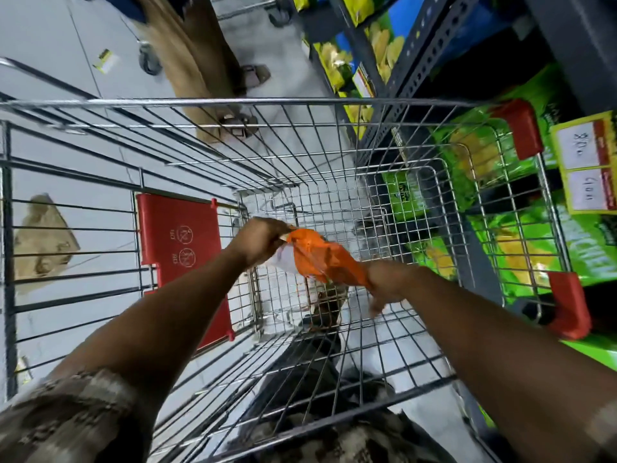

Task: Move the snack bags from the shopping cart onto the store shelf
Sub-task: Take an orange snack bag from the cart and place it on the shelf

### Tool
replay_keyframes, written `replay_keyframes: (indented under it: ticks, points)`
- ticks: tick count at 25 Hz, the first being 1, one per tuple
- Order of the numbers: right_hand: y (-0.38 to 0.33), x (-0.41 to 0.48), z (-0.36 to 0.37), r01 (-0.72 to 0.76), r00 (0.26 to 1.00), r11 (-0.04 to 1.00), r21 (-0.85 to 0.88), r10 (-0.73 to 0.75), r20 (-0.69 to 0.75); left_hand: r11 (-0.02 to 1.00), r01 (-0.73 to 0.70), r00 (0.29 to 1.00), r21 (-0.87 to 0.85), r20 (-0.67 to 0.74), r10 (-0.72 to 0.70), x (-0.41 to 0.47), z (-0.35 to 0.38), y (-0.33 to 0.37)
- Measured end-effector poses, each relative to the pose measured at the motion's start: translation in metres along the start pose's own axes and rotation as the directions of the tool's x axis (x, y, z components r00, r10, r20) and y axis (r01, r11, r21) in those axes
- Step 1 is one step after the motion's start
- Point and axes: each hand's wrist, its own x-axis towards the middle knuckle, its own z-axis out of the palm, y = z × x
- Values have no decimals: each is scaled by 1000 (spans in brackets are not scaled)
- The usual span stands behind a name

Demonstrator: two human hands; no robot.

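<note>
Wire cart (334,101) beside stocked shelf (417,71)

Pale grey tiled floor (50,35) spreads ahead and to the left of the fingers. Beyond them, a person in tan trousers (190,61) and sandals (255,75) stands on it. A yellow price label (105,60) lies on the tiles, and 1 flattened cardboard piece (40,238) sits far left.
</note>
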Motion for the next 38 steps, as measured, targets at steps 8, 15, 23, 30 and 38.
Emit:
replay_keyframes:
  ticks: [8,15,23,30,38]
  points:
    - [-4,-71,-39,541,760,437,719,114,-640,709,158,933,-687,-131,-335,-6,-54,70]
    - [6,-173,-54,829,417,272,488,280,-865,703,9,933,-711,-247,-262,28,-95,167]
    - [34,-331,-37,896,18,400,193,402,-916,667,-220,950,-712,-311,-18,55,-116,308]
    - [90,-451,-37,811,-169,555,186,526,-834,509,-289,954,-811,-201,222,124,-88,440]
    - [124,-449,-46,738,-267,605,299,669,-694,423,-178,979,-888,-115,170,158,-48,488]
